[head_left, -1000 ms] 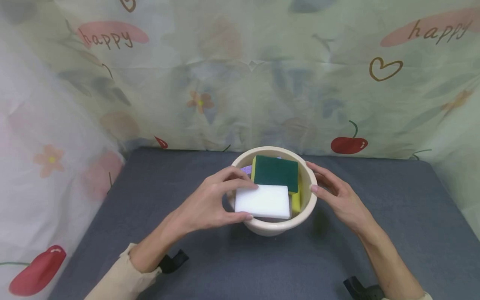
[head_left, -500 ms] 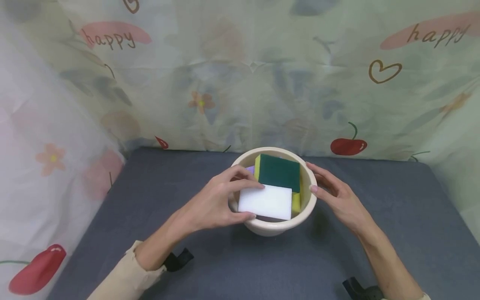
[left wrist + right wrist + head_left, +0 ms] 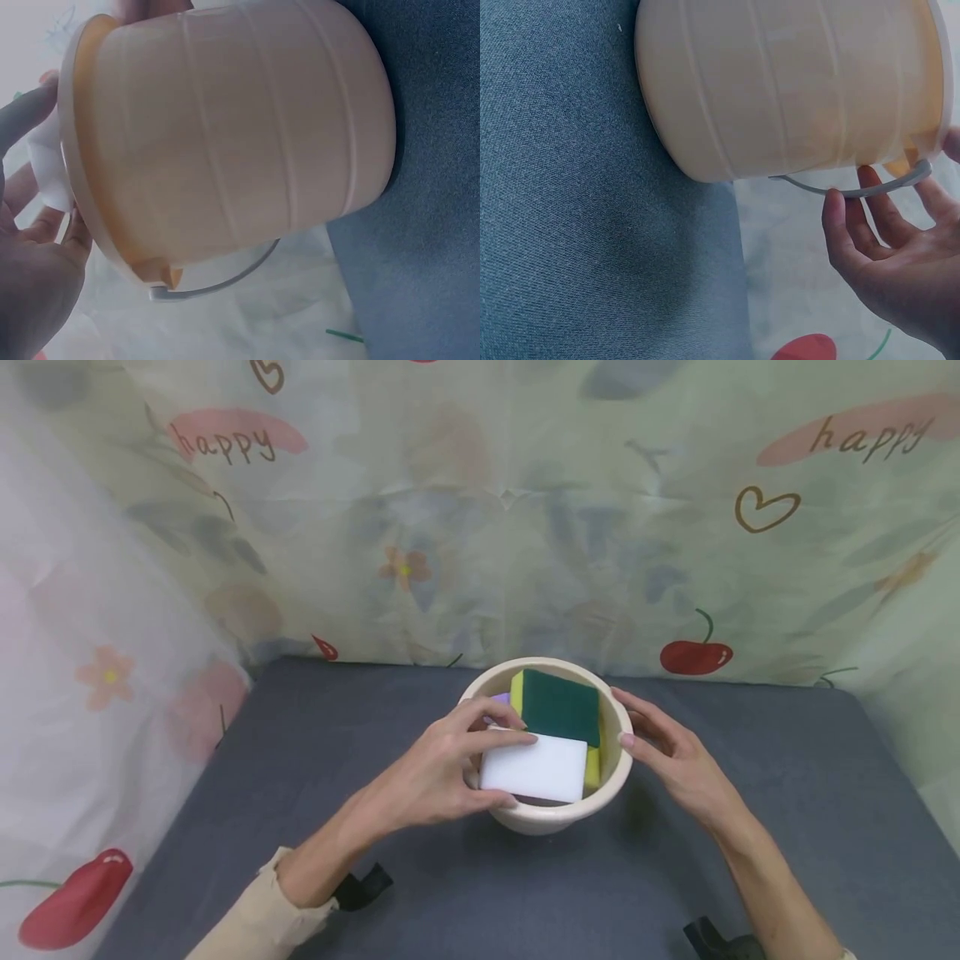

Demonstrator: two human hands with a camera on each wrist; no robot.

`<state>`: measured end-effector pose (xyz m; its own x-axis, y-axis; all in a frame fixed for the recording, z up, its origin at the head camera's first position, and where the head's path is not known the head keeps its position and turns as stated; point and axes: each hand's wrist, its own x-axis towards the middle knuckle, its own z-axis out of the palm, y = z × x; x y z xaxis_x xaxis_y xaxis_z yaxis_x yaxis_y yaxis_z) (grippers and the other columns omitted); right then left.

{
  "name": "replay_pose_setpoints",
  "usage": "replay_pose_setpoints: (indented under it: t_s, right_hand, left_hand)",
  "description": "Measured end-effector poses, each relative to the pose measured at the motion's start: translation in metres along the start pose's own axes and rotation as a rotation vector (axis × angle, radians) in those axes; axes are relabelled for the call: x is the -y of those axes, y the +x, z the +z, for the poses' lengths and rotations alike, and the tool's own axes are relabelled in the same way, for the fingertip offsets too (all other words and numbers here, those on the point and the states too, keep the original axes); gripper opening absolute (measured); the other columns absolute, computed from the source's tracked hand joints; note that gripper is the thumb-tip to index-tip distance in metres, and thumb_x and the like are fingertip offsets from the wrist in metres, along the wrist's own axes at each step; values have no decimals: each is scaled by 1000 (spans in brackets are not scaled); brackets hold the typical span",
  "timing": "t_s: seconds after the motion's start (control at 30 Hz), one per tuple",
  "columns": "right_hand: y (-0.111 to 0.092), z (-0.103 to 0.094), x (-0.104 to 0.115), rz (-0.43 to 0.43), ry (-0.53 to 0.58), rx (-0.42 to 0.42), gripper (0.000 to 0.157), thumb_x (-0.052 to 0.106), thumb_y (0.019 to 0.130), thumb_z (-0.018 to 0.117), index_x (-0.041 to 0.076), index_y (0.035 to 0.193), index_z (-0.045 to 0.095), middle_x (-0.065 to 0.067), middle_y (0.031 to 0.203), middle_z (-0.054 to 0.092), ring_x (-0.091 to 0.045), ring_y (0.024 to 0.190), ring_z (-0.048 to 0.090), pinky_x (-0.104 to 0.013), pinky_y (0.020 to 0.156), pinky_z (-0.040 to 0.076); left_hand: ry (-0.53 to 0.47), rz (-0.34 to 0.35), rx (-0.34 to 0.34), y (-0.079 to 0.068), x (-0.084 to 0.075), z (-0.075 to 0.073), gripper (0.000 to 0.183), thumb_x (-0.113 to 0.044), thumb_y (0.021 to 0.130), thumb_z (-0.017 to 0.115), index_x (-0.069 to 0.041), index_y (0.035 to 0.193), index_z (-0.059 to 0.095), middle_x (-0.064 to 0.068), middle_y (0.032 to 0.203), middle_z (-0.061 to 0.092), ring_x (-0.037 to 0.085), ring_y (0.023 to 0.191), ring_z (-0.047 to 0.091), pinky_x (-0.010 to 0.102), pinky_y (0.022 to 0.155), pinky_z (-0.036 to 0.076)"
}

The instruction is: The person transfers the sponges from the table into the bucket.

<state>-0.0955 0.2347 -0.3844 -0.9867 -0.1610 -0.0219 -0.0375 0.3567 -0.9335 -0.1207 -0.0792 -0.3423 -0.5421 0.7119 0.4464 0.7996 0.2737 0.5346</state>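
A cream bucket [image 3: 617, 777] stands upright on the dark table, holding several sponges. My left hand [image 3: 442, 767] is over its left rim. Thumb and fingers pinch a white rectangular sponge [image 3: 534, 768] by opposite edges, at the bucket's mouth. Behind that sponge leans a green and yellow scouring sponge [image 3: 562, 706]; a sliver of something purple [image 3: 501, 698] shows beside it. My right hand [image 3: 678, 760] rests against the bucket's right side, its thumb at the rim. In the right wrist view its lightly bent fingers touch the outer wall near the grey handle [image 3: 870, 190].
A dark grey cloth [image 3: 360, 718] covers the table. Behind and at the left hangs a patterned curtain [image 3: 502, 568] with printed cherries, reaching down to the table's back edge. Black straps [image 3: 363, 887] sit at both wrists. What lies deeper in the bucket is hidden.
The white sponge and my left hand have shifted slightly right. The green scouring sponge has also shifted a little right. My right hand has stayed at the bucket's side.
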Motion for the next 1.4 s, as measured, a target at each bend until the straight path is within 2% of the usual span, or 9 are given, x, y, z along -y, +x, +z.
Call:
replay_pose_setpoints:
  t_s: [0.1,0.17,0.3,0.43,0.6,0.87,1.1,1.4]
  right_hand:
    - [-1,0,0,-1,-4,0,61,31,100,60,29,155,35,-12,146,47,-33,135,40,-64,108,33]
    - [-1,1,0,-1,-5,0,61,31,100,60,29,155,35,-12,146,47,-33,135,40,-64,108,33]
    - [-1,1,-1,1,-2,-1,61,31,100,60,29,155,35,-12,147,46,-33,135,39,-64,108,33]
    - [-2,1,-1,0,1,0,61,31,100,60,30,155,35,-11,147,46,-33,135,40,-63,108,34]
    - [-2,1,0,-1,1,1,60,31,100,60,30,155,35,-11,147,46,-32,135,40,-62,108,35]
    - [-1,2,0,10,-11,-1,61,33,100,61,31,155,35,-12,148,45,-34,135,40,-63,107,36]
    - [0,2,1,18,-13,-10,61,34,100,61,31,155,35,-12,147,45,-34,135,40,-64,108,34]
    - [0,1,1,10,-6,-7,61,33,100,61,31,155,35,-11,147,46,-33,135,40,-63,108,34]
  left_hand:
    - [-4,10,-2,0,1,2,56,-25,74,89,-14,125,70,0,130,51,17,126,45,20,85,50]
    - [-20,2,3,-1,1,2,53,-26,78,86,-14,126,69,-1,131,50,16,125,46,19,81,51]
    - [-55,-14,23,-3,0,1,44,-20,86,71,-14,129,67,0,133,49,16,120,48,20,75,51]
    - [-88,-22,46,-5,1,-2,52,-14,81,62,-15,134,64,0,133,48,15,116,49,21,73,51]
    - [-128,-22,49,-7,2,-4,52,-14,81,68,-18,133,64,-1,133,49,15,115,50,21,71,53]
    - [-111,-19,10,-13,7,-9,53,-19,80,81,-19,130,65,-1,135,51,17,127,47,32,93,50]
    - [-128,-37,-1,-15,8,-11,53,-19,79,84,-19,129,66,-2,134,52,17,126,49,34,94,51]
    - [-126,-18,-22,-10,12,-6,52,-20,78,86,-19,126,69,-2,131,55,16,128,49,32,92,52]
